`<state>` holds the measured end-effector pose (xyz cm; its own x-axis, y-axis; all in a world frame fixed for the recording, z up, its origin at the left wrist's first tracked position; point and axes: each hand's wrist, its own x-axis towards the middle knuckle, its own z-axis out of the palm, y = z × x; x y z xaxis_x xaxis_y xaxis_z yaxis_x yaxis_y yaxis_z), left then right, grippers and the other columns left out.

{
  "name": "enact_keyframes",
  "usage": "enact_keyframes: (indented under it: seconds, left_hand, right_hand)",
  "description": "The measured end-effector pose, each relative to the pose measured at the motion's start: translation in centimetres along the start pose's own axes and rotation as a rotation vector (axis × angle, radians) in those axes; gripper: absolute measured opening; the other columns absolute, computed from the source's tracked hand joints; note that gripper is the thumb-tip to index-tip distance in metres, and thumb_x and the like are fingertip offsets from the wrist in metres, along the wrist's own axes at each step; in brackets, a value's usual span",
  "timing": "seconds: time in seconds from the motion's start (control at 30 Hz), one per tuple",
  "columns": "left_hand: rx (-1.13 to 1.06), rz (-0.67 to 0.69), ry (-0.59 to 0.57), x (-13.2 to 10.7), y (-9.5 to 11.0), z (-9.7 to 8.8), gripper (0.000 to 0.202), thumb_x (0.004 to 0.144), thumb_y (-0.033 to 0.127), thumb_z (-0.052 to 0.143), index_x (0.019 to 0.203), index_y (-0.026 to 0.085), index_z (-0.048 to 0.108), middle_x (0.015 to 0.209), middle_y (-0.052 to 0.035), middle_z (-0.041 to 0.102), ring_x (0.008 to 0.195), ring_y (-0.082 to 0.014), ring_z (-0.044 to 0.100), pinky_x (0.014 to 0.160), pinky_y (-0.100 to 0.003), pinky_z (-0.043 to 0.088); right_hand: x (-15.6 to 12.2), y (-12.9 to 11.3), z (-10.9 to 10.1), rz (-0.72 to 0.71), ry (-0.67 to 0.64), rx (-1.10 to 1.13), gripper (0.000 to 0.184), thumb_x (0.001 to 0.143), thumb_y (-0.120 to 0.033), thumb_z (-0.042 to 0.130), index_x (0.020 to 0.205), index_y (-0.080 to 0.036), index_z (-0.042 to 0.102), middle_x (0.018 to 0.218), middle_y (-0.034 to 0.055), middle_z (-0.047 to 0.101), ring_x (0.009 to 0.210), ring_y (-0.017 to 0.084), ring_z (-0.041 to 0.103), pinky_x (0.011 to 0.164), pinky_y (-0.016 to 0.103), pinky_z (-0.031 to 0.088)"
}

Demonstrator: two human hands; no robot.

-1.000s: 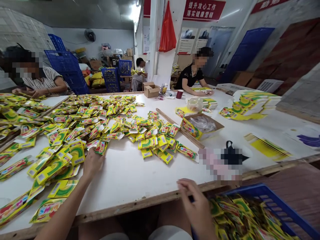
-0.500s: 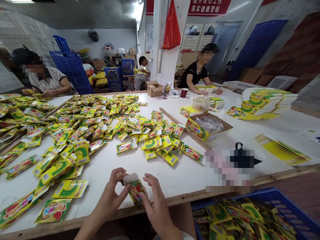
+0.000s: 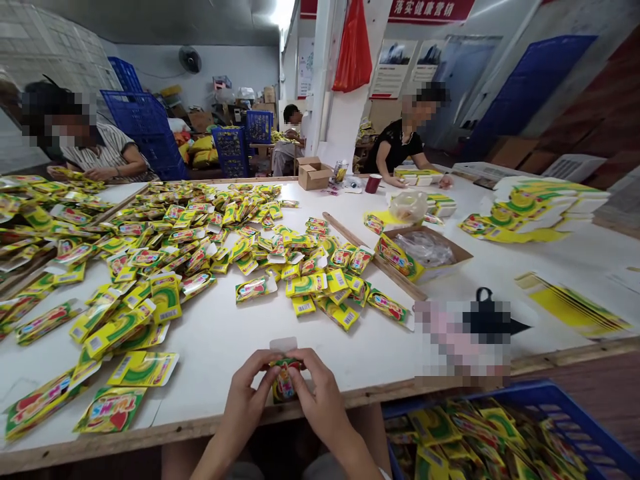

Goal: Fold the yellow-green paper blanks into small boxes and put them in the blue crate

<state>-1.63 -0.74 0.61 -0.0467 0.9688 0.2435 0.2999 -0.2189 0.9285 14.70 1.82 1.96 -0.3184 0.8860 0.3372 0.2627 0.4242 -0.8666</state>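
Observation:
Between my two hands, at the near edge of the white table (image 3: 200,373), is a small green and yellow printed carton (image 3: 285,385). Its pale end flap stands up at the far end. My left hand (image 3: 253,387) grips the carton's left side, thumb on the front face. From the right, my right hand (image 3: 317,390) holds it the same way, fingers curled over the top. Both hands hide the carton's sides. A heap of similar cartons (image 3: 165,297) spreads over the table beyond and to the left, several with flaps open.
A blue crate (image 3: 590,427) full of cartons stands below the table edge at right. A wooden strip (image 3: 375,257) lies by an open box (image 3: 425,257) with clear plastic. Flat yellow card blanks (image 3: 570,303) lie further right. Co-workers sit across the table, one in black (image 3: 395,150).
My right hand has closed onto the carton, and both hands now press its sides with thumbs in front. The carton has turned more upright and straight towards me. The view has shifted slightly.

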Motion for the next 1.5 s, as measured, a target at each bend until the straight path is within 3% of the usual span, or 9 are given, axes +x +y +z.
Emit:
enact_keyframes:
  seconds: [0.1,0.2,0.27,0.4,0.67,0.93,1.17,1.4,1.5]
  left_hand:
    - [0.033,0.049,0.03,0.1,0.1,0.4,0.014,0.091,0.023,0.054,0.1,0.024,0.065,0.107,-0.0067,0.066,0.106,-0.022,0.062,0.093,-0.037,0.05]
    - [0.023,0.05,0.105,0.0,0.1,0.8,0.019,0.091,0.021,0.052,0.109,0.025,0.058,0.109,-0.0073,0.064,0.104,-0.0213,0.063,0.088,-0.036,0.054]
    - [0.041,0.053,0.109,-0.1,0.1,0.9,0.022,0.091,0.02,0.051,0.112,0.025,0.055,0.108,-0.0072,0.064,0.103,-0.0211,0.064,0.086,-0.035,0.055]
    - [0.06,0.099,-0.01,-0.4,0.9,0.6,0.017,0.09,0.02,0.053,0.106,0.025,0.061,0.11,-0.0079,0.068,0.105,-0.0222,0.064,0.091,-0.036,0.053]
    - [0.045,0.106,0.071,-1.0,1.6,0.7,0.018,0.088,0.024,0.058,0.105,0.024,0.065,0.104,-0.0071,0.072,0.1,-0.0226,0.067,0.088,-0.034,0.054]
    - [0.067,0.059,0.095,0.6,2.2,0.6,0.01,0.089,0.027,0.057,0.088,0.022,0.066,0.081,-0.003,0.071,0.078,-0.0194,0.066,0.072,-0.029,0.054]
    - [0.027,0.127,0.034,-0.2,1.1,0.1,0.015,0.09,0.022,0.055,0.098,0.024,0.068,0.097,-0.0072,0.07,0.094,-0.0225,0.066,0.083,-0.035,0.054]
    - [0.077,0.198,-0.045,-1.2,0.4,0.0,0.025,0.09,0.017,0.055,0.107,0.029,0.068,0.101,-0.0062,0.07,0.096,-0.0218,0.067,0.082,-0.034,0.056]
    - [0.202,0.196,-0.014,-1.0,0.2,-1.5,0.028,0.09,0.022,0.056,0.117,0.029,0.063,0.113,-0.0076,0.069,0.107,-0.0239,0.065,0.089,-0.037,0.054]
  right_hand:
    - [0.8,-0.2,-0.1,-0.025,0.084,-0.001,0.016,0.093,-0.019,0.048,0.097,-0.022,0.064,0.097,0.0049,0.066,0.096,0.019,0.064,0.084,0.029,0.051]
    - [0.9,-0.3,0.1,-0.003,0.185,0.034,0.022,0.093,-0.018,0.048,0.112,-0.022,0.059,0.097,0.0051,0.068,0.091,0.018,0.065,0.083,0.029,0.053]
    - [0.7,-0.5,0.1,-0.018,0.167,0.049,0.024,0.093,-0.015,0.046,0.111,-0.022,0.06,0.099,0.0052,0.068,0.094,0.018,0.065,0.084,0.029,0.053]
    - [0.2,-0.8,-0.2,-0.074,0.073,0.061,0.025,0.09,-0.014,0.049,0.104,-0.024,0.067,0.104,0.0054,0.067,0.102,0.019,0.063,0.088,0.032,0.052]
    - [-0.7,-0.7,-0.6,-0.089,0.023,0.039,0.027,0.091,-0.019,0.054,0.115,-0.025,0.065,0.112,0.0061,0.066,0.106,0.021,0.061,0.092,0.035,0.051]
    - [0.9,-1.2,-0.5,-0.057,0.092,-0.117,0.013,0.094,-0.023,0.053,0.094,-0.023,0.066,0.087,0.0023,0.07,0.083,0.019,0.065,0.075,0.03,0.051]
    - [-0.4,-0.4,-0.7,-0.085,0.118,0.013,0.014,0.095,-0.021,0.048,0.098,-0.023,0.062,0.093,0.0046,0.068,0.09,0.019,0.064,0.079,0.03,0.053]
    - [-1.0,0.1,0.2,-0.107,0.087,0.088,0.016,0.094,-0.017,0.05,0.099,-0.024,0.063,0.098,0.0054,0.067,0.094,0.019,0.065,0.08,0.031,0.055]
    - [-1.2,-0.2,-1.6,-0.078,0.163,0.017,0.018,0.095,-0.021,0.047,0.094,-0.025,0.064,0.095,0.0056,0.068,0.092,0.02,0.066,0.078,0.031,0.055]
